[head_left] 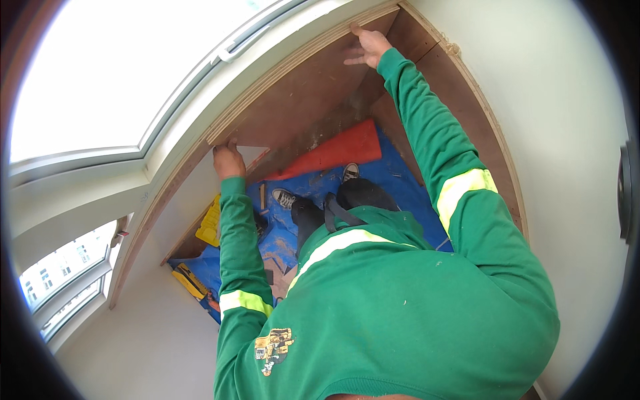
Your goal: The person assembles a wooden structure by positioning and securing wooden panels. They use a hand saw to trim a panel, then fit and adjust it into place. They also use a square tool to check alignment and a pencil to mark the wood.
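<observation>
A reddish-brown plywood panel (293, 93) with a pale layered edge stands under the window sill. At its left end my left hand (229, 161) is closed round the corner, its fingertips partly hidden. Further right, my right hand (370, 49) reaches the panel near its right end. The thumb of that hand touches the top edge, while the other fingers stretch out, slightly blurred, in front of the board's face. To the right of this hand, a second plywood board (447, 107) meets the panel at a corner.
A bright window (231, 52) with a handle is above the panel. Blue sheeting (400, 177) covers the floor, with a red sheet (333, 152), debris and my shoes on it. Yellow tools or cases (209, 223) lie at left. A white wall (547, 100) rises at right.
</observation>
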A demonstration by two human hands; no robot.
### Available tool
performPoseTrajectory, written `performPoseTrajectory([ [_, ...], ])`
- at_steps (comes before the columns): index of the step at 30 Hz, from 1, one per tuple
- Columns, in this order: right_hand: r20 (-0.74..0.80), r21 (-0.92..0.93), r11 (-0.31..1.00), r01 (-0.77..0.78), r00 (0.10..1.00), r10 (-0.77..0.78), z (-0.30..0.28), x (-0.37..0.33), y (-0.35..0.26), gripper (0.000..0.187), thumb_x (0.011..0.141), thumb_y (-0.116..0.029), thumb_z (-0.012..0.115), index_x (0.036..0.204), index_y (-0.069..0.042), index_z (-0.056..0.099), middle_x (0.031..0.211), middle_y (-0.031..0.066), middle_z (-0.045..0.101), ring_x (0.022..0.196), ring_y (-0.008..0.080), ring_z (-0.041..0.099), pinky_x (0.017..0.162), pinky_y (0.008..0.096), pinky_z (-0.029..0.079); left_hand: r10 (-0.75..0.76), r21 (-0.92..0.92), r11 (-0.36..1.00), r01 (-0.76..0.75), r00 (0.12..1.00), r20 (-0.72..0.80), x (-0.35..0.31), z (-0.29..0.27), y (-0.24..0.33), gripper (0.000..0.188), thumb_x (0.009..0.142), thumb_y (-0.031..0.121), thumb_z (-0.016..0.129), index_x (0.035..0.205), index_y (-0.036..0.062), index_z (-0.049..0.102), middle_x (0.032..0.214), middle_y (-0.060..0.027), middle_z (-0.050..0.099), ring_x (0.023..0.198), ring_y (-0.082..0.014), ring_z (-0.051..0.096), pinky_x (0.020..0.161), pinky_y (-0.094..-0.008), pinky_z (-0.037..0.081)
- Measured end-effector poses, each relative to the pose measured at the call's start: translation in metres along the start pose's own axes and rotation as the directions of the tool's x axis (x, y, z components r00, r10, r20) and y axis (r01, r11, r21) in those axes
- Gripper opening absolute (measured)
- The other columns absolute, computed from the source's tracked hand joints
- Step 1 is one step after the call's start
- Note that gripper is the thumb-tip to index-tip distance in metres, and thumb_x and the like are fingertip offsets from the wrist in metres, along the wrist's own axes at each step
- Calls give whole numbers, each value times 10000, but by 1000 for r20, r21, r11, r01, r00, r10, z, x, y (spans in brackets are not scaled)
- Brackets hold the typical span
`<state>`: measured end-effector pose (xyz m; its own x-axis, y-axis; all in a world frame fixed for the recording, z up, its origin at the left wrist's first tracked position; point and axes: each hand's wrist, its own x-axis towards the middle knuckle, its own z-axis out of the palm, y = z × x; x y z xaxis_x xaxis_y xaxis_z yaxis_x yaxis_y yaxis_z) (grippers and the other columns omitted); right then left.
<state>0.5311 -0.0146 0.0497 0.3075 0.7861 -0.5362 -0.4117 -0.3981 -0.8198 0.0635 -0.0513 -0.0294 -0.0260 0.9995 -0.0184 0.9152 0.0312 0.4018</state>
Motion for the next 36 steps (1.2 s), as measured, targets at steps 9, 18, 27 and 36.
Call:
performPoseTrajectory([
  [9,-113,-45,997,70,991,-75,-2,1,-13,728,1090,-334,590,1599,101,305,1690,279,271,1361,538,528,965,658,602,18,-45,999,-17,1000,25,9,2,8,447,1078,370,569,1232,-29,699,1306,-342,652,1180,-512,636,962,-583,524],
  [18,17,-76,997,-15,1000,16,-28,0,3,885,1041,-442,690,1648,31,254,1700,286,234,1422,489,478,1020,664,546,19,-132,991,-3,993,116,11,39,-22,483,1097,369,500,1303,-23,693,1297,-333,671,1223,-497,630,1050,-550,487],
  [27,62,-38,996,79,995,-77,-54,5,7,1013,990,-565,722,1667,13,238,1662,302,278,1418,431,495,1056,658,521,-74,-347,918,190,944,321,23,86,-71,635,1074,483,593,1429,-44,594,1390,-273,662,1295,-449,631,1102,-494,473],
  [36,-3,155,986,-61,998,62,-90,-45,49,1264,857,-800,710,1688,-9,179,1613,348,311,1436,467,472,990,685,540,-178,-787,262,559,829,530,-9,96,-92,476,1117,270,545,1477,-38,499,1431,-198,587,1303,-351,608,1121,-507,531],
])
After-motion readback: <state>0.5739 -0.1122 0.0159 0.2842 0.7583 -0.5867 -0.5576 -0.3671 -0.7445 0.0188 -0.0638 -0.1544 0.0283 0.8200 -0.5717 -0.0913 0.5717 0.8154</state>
